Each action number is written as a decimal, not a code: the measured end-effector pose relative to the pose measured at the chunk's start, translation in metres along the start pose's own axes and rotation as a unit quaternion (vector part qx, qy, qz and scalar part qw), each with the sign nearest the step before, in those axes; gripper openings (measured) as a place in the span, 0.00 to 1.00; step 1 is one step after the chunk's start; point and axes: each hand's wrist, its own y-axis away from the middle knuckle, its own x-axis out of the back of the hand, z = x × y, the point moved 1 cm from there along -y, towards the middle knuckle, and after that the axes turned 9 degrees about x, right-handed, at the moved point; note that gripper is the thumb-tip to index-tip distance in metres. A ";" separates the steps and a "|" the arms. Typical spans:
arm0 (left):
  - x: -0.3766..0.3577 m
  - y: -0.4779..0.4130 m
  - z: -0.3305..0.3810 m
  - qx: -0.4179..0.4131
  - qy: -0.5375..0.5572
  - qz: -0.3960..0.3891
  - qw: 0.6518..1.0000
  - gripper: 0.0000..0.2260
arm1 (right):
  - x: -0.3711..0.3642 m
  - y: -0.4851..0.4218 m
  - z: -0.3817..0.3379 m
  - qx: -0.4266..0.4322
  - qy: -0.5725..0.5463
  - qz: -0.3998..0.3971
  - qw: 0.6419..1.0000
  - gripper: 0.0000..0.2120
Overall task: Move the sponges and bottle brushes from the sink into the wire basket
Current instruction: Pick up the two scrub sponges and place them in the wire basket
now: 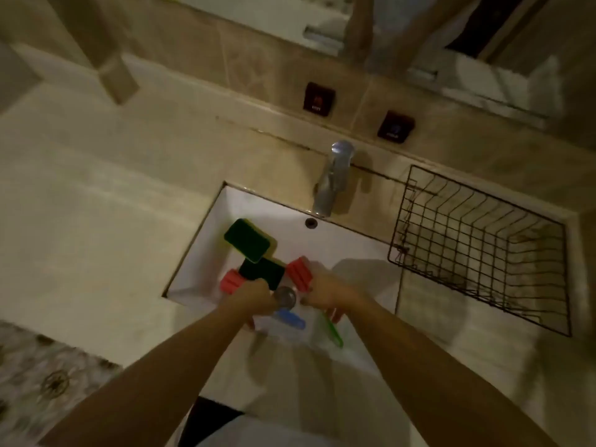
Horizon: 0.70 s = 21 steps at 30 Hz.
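Note:
Two green-and-yellow sponges (248,240) (263,269) lie overlapping in the white sink (206,240). My left hand (254,298) is closed around a bottle brush whose red ribbed head (230,280) sticks out to the left and whose blue handle (290,319) trails behind. My right hand (325,295) grips a second brush, with its red head (300,272) in front of the fingers and its green handle (332,330) behind. Both hands are low in the sink. The black wire basket (400,253) stands on the counter to the right, with nothing visible inside.
A chrome faucet (333,179) overhangs the back of the sink. The metal drain (285,296) sits between my hands. Two dark wall plates (319,98) (395,125) are on the tiled wall. Beige counter extends to the left.

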 end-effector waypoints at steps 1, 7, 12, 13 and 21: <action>-0.002 -0.005 -0.006 -0.004 0.017 0.007 1.000 0.11 | -0.005 -0.006 0.001 -0.007 -0.004 -0.009 1.000 0.24; 0.014 -0.028 -0.019 -0.005 0.084 0.110 0.990 0.02 | -0.030 -0.048 -0.015 -0.101 0.010 -0.058 0.993 0.09; 0.027 -0.067 -0.038 -0.087 -0.069 0.233 0.966 0.20 | -0.058 -0.087 -0.020 -0.086 0.062 -0.035 0.994 0.15; 0.032 -0.064 -0.038 -0.123 -0.109 0.249 0.954 0.24 | -0.058 -0.081 -0.023 -0.065 0.073 -0.004 0.995 0.20; 0.061 -0.092 -0.039 -0.134 -0.161 0.309 0.928 0.22 | -0.079 -0.111 -0.030 -0.029 0.244 0.060 0.967 0.22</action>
